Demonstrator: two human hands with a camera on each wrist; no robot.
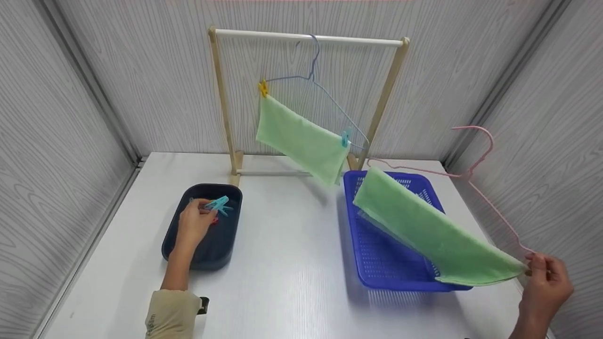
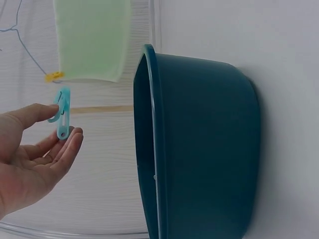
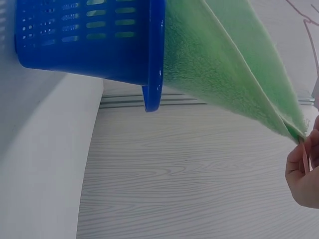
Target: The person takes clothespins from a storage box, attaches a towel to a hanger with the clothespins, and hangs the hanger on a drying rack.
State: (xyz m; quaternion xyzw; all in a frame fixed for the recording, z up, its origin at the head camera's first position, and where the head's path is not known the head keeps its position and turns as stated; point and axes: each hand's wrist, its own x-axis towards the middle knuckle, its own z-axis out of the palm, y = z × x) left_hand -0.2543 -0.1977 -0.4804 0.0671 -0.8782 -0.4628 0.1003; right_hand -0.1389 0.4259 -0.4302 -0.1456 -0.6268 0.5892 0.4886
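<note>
Over the dark teal bin [image 1: 172, 235], my left hand [image 1: 193, 223] pinches a light blue clothespin [image 2: 63, 114] between thumb and fingers. My right hand [image 1: 546, 285] grips one corner of a pink hanger [image 1: 465, 176] together with a corner of a folded green towel [image 1: 433, 230]. The towel hangs slantwise along the hanger's lower side, over the blue basket [image 1: 351, 226]. In the right wrist view, the towel's gathered corner [image 3: 294, 130] meets the fingertips. A red clothespin [image 1: 214, 220] shows inside the bin, partly hidden by my left hand.
Behind stands a wooden rack [image 1: 221, 103] with a white top bar [image 1: 264, 34]. On it hangs a blue hanger [image 1: 337, 104], tilted, with another green towel [image 1: 301, 134] held by a yellow clothespin [image 1: 263, 88] and a blue clothespin [image 1: 346, 138]. Panelled walls enclose the white table [image 1: 292, 263].
</note>
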